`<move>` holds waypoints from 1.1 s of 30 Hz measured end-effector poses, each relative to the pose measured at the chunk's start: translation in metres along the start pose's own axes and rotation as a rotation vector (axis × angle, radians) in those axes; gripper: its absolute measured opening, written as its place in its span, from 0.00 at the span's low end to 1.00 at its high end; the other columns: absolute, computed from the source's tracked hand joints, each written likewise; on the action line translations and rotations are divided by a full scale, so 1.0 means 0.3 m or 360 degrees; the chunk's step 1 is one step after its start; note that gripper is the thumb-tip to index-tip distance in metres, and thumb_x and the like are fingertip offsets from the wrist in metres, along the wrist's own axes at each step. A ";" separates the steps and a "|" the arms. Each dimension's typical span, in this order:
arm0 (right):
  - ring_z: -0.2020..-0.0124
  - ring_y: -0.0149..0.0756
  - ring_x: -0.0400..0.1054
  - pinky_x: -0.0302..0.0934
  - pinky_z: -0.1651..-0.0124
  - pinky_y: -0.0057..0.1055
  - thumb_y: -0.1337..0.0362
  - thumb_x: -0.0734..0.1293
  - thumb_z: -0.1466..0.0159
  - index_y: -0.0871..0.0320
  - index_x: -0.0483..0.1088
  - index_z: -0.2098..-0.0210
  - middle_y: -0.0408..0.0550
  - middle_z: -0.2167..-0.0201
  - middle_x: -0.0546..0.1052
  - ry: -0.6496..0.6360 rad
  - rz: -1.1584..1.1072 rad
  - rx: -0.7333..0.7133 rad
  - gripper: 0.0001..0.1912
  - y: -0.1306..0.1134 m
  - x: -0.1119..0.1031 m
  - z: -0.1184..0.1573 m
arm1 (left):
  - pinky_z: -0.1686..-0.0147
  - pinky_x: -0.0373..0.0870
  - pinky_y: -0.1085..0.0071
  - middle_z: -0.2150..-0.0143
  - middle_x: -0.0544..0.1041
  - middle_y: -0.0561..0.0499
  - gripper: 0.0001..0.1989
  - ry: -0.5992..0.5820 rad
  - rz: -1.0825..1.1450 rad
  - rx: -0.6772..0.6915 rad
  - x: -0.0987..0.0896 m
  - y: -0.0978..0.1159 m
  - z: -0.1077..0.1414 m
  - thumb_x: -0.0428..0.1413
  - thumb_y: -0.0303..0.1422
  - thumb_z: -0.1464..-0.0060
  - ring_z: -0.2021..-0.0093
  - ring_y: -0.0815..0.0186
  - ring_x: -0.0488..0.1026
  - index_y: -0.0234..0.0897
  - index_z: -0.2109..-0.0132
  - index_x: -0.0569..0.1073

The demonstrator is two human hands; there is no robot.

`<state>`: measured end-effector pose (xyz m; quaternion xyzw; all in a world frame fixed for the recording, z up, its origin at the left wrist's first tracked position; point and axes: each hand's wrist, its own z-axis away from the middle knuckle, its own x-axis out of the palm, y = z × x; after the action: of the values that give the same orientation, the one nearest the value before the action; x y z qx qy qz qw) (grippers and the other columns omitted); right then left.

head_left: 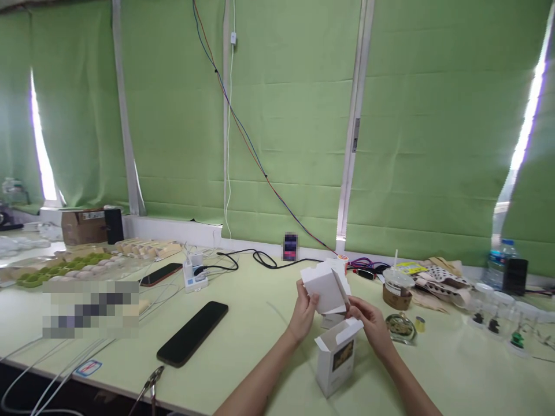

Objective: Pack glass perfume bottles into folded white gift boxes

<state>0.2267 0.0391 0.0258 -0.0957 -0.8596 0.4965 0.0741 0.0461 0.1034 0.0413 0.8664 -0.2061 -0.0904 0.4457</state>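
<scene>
A small white cardboard box (323, 288) is tilted up above the table, its flaps partly standing out. My left hand (303, 315) grips it from the left, thumb on the near face. At its lower right edge, the fingers of my right hand (373, 325) are closed on the cardboard. Just below, a second white box (336, 370) with a dark picture on its front stands upright on the table, its top flap raised. Part of another white box (332, 320) shows behind it, mostly hidden.
To the left lie a large black phone (193, 334), pliers (150, 386), a power strip (195, 280) and a smaller phone (161, 274). Rightward are a lidded cup (398, 289), a glass dish (400, 328), a yellow roll (420, 324) and clear jars (498, 312).
</scene>
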 end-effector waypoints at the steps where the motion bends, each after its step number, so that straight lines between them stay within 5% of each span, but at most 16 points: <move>1: 0.71 0.38 0.71 0.65 0.67 0.31 0.51 0.70 0.46 0.55 0.77 0.60 0.46 0.72 0.79 -0.0003 -0.0002 0.0002 0.18 0.001 -0.001 0.001 | 0.59 0.72 0.68 0.54 0.69 0.48 0.20 -0.0014 -0.0040 0.0036 -0.002 -0.001 0.000 0.47 0.49 0.41 0.56 0.64 0.70 0.41 0.51 0.55; 5: 0.70 0.40 0.73 0.66 0.67 0.32 0.52 0.70 0.45 0.54 0.76 0.59 0.47 0.69 0.81 0.0003 -0.0014 0.0006 0.17 -0.001 -0.005 0.003 | 0.50 0.66 0.65 0.50 0.70 0.44 0.22 -0.0080 -0.0090 0.0108 -0.011 0.000 0.002 0.49 0.48 0.42 0.50 0.61 0.68 0.38 0.47 0.57; 17: 0.72 0.41 0.74 0.66 0.67 0.34 0.54 0.72 0.47 0.53 0.68 0.60 0.43 0.74 0.76 0.0013 -0.0029 -0.0028 0.18 -0.014 -0.008 -0.004 | 0.56 0.71 0.66 0.49 0.74 0.44 0.19 -0.0272 -0.0121 0.0109 -0.029 0.012 -0.009 0.53 0.40 0.43 0.51 0.58 0.70 0.37 0.47 0.68; 25: 0.68 0.33 0.67 0.65 0.63 0.32 0.56 0.72 0.46 0.53 0.75 0.60 0.48 0.58 0.68 0.0165 0.0101 -0.0221 0.15 -0.024 -0.021 -0.006 | 0.57 0.74 0.66 0.51 0.75 0.46 0.18 -0.0224 -0.0107 0.0138 -0.026 0.016 -0.005 0.57 0.33 0.47 0.52 0.59 0.71 0.38 0.48 0.70; 30: 0.69 0.33 0.65 0.64 0.64 0.31 0.58 0.71 0.45 0.53 0.74 0.60 0.47 0.61 0.71 0.0163 0.0133 -0.0252 0.14 -0.020 -0.031 -0.009 | 0.62 0.75 0.68 0.46 0.72 0.44 0.21 -0.0297 -0.0151 0.0163 -0.018 0.013 -0.003 0.57 0.36 0.47 0.48 0.55 0.68 0.39 0.46 0.71; 33: 0.67 0.35 0.67 0.64 0.63 0.31 0.57 0.69 0.44 0.54 0.73 0.59 0.47 0.62 0.73 0.0140 0.0149 -0.0237 0.14 -0.015 -0.031 -0.008 | 0.57 0.73 0.64 0.44 0.71 0.42 0.21 -0.0266 -0.0105 0.0144 -0.018 0.005 -0.010 0.57 0.37 0.46 0.46 0.53 0.67 0.38 0.46 0.71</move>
<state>0.2360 0.0367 0.0306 -0.1626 -0.8845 0.4296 0.0813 0.0418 0.1072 0.0442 0.8814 -0.2178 -0.1676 0.3843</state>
